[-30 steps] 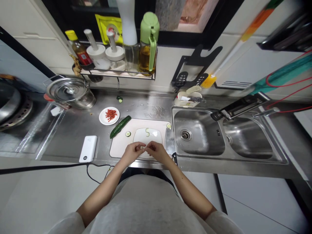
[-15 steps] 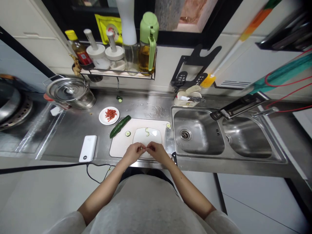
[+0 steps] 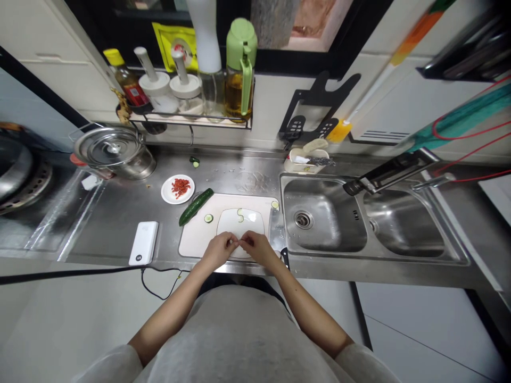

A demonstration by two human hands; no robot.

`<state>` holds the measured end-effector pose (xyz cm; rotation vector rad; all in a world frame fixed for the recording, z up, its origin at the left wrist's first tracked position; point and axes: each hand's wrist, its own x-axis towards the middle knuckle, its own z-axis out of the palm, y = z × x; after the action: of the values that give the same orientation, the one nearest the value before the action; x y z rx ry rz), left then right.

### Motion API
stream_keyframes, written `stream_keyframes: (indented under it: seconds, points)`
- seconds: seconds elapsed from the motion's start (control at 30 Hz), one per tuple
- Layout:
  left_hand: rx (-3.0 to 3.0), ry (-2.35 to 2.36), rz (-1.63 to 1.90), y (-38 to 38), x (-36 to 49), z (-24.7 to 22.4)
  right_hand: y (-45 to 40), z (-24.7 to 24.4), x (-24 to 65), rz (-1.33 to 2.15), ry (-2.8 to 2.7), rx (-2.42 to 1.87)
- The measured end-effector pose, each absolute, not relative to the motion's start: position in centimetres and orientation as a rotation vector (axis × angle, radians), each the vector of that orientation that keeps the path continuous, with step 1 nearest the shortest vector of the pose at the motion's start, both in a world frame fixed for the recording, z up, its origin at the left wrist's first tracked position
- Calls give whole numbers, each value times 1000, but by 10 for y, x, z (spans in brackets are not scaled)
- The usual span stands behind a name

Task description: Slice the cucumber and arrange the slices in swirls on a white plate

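My left hand [image 3: 219,250] and my right hand [image 3: 256,247] meet fingertip to fingertip over the near part of a white plate [image 3: 228,223]. Both are closed in a pinch; whatever is between the fingers is too small to make out. Two curved cucumber pieces [image 3: 240,215] lie on the plate, forming an S-like shape. Under the plate is a pale cutting board [image 3: 191,242]. On it rest a cucumber slice [image 3: 208,218] and, at the left edge, a long cucumber [image 3: 196,207]. A kitchen knife [image 3: 277,229] lies at the board's right side, another slice [image 3: 275,204] beyond it.
A small plate of red berries [image 3: 178,189] stands left of the cucumber, a cucumber end [image 3: 194,161] behind. A white power bank [image 3: 143,243] with a cable is at the counter's front. The double sink [image 3: 325,215] lies right, a lidded steel pot [image 3: 120,154] left.
The whole view has shifted very slightly. Both hands stay pinched together over the plate, with hardly any visible movement.
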<state>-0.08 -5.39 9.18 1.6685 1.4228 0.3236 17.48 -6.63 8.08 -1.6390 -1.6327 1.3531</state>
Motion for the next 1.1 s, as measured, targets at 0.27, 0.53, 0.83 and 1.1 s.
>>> stream_keyframes:
  seconds: [0.27, 0.53, 0.83, 1.1]
  points:
    - [1714, 1413, 298, -50, 5, 88, -61, 76, 177, 1322, -1612, -1673]
    - [1748, 1405, 333, -32, 12, 69, -46, 63, 184, 1240, -1660, -1707]
    - [1787, 1601, 351, 14, 32, 50, 6, 46, 188, 1090, -1731, -1831]
    - [1794, 1688, 302, 26, 35, 40, 30, 40, 186, 952, -1940, -1944]
